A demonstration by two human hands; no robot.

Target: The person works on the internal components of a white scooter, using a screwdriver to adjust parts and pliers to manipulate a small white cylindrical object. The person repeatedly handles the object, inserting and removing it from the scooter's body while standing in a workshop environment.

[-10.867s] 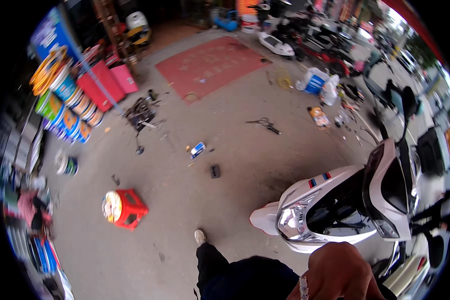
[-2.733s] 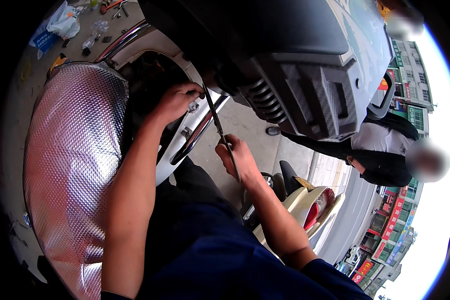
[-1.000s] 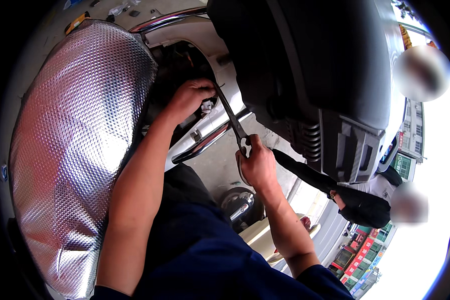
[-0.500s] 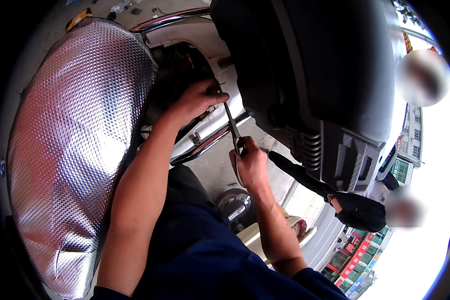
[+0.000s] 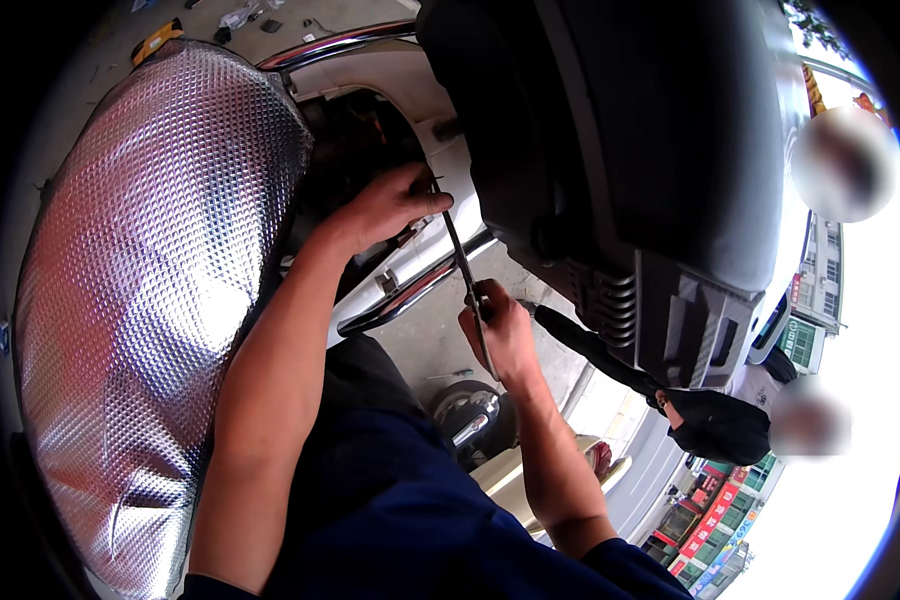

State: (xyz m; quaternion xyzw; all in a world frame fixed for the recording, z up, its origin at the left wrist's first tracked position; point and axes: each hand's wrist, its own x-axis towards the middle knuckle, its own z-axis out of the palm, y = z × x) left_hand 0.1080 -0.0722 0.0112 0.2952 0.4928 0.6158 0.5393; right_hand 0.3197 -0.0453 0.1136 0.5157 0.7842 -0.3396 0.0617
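My right hand [image 5: 500, 325] is closed around the handles of long, slim metal scissors [image 5: 459, 248], whose blades point up toward my left hand [image 5: 400, 205]. The fingers of that hand are pinched together by the blade tips, on a thin dark strand [image 5: 436, 179] that mostly hides behind them. Whether the blades touch the strand, I cannot tell. Both hands are over the edge of a dark opening [image 5: 355, 130] in a white vehicle body [image 5: 400, 75], with wiring dimly visible inside.
A silver quilted cover [image 5: 160, 250] bulges at left. Chrome rails [image 5: 340, 45] border the white body. A large black case [image 5: 660, 130] stands at right. Beyond it, another person's black sleeve [image 5: 600, 350] reaches toward the case. A round lamp [image 5: 470, 410] is below my right hand.
The scissors have turned slightly in my right hand and now look narrower, nearly edge-on. My left hand keeps its pinch, shifted a little with the view.
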